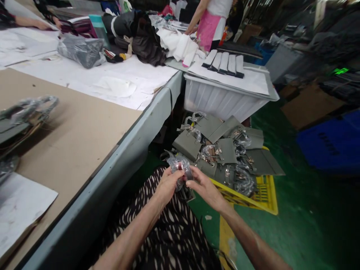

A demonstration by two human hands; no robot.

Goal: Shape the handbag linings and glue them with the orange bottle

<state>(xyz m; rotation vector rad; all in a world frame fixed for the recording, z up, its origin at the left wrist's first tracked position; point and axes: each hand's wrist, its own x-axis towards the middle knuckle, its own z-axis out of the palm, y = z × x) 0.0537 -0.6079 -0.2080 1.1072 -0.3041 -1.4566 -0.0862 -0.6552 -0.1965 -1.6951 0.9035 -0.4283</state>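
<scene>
In front of my lap, my left hand (168, 182) is closed on a plastic-wrapped handle (172, 162), its thumb pressed on top. My right hand (204, 186) grips the handle's right side, with fingers curled behind it and the thumb a little apart. Part of a grey-green bag piece hangs under my hands, mostly hidden by them. Just beyond lies a yellow crate (270, 195) heaped with grey-green bag pieces (227, 151), with metal fittings and handles in clear wrap.
A long worktable (84, 123) runs along my left, with a wrapped bag (17, 120) on it. Ahead stands a white bin (222, 95) topped with a board and strips. A blue box (332, 140) is at right. Other people stand at the far tables.
</scene>
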